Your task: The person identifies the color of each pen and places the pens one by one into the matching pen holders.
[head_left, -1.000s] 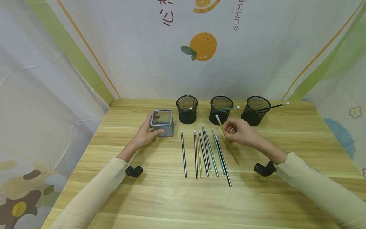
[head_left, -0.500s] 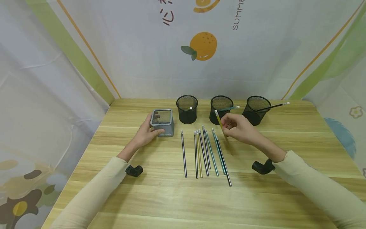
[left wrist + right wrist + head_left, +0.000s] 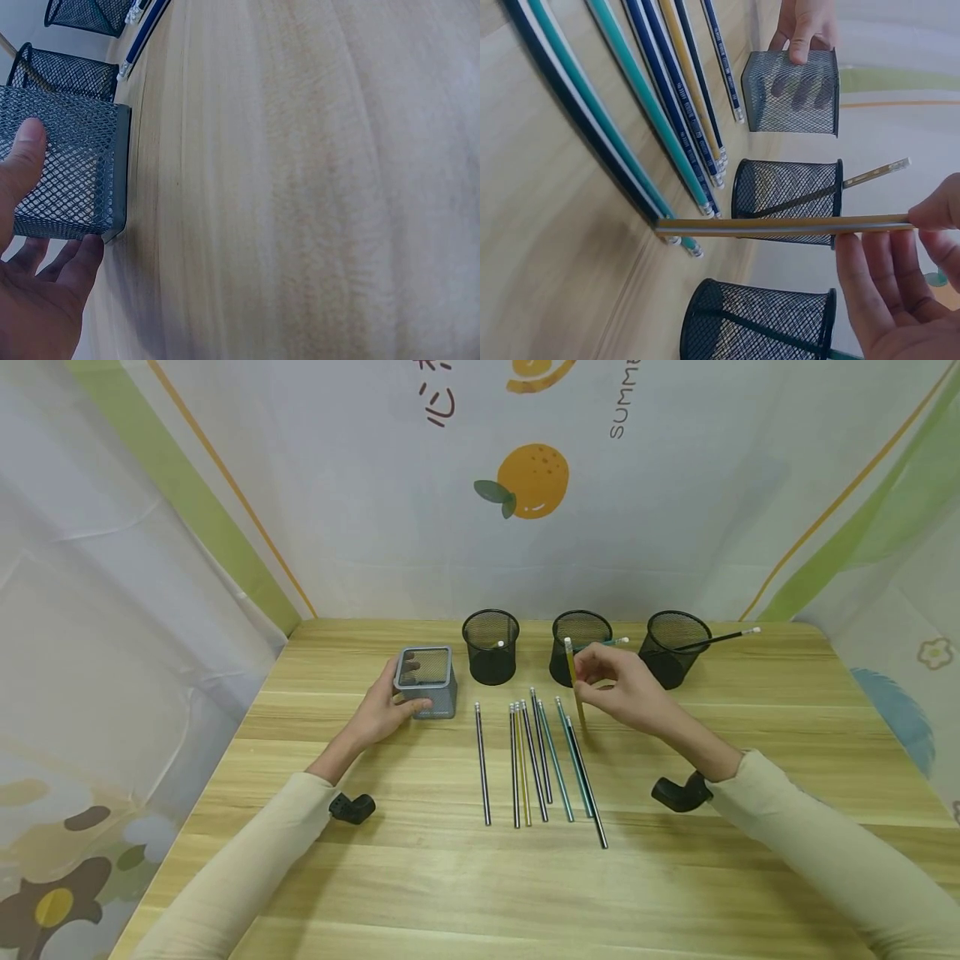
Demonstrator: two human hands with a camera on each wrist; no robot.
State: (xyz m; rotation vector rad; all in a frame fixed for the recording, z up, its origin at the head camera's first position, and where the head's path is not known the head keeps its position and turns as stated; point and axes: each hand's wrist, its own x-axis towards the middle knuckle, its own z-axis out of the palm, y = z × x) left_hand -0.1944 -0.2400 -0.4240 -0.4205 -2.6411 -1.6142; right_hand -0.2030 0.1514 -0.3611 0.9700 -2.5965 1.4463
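A square grey mesh pen holder (image 3: 435,689) stands at the left, and my left hand (image 3: 380,708) grips its sides, thumb in front and fingers behind. My right hand (image 3: 626,685) pinches a yellow pencil (image 3: 787,226) near its eraser end, between thumb and fingers. That pencil stands close to upright, its eraser up, in front of the middle round black mesh cup (image 3: 564,662). Several pencils lie side by side on the table, among them a teal pencil (image 3: 555,760), another yellow pencil (image 3: 522,768) and a dark blue pencil (image 3: 482,768).
The left black cup (image 3: 492,664) holds a pencil with its white eraser showing. A teal pencil leans in the middle cup. From the right black cup (image 3: 669,664) a black pencil (image 3: 720,638) sticks out. A printed curtain (image 3: 375,527) hangs behind the wooden table (image 3: 420,885).
My right hand has moved left and away from me, lifting the yellow pencil and swinging it from slanted to nearly upright. The left hand and its holder have stayed put.
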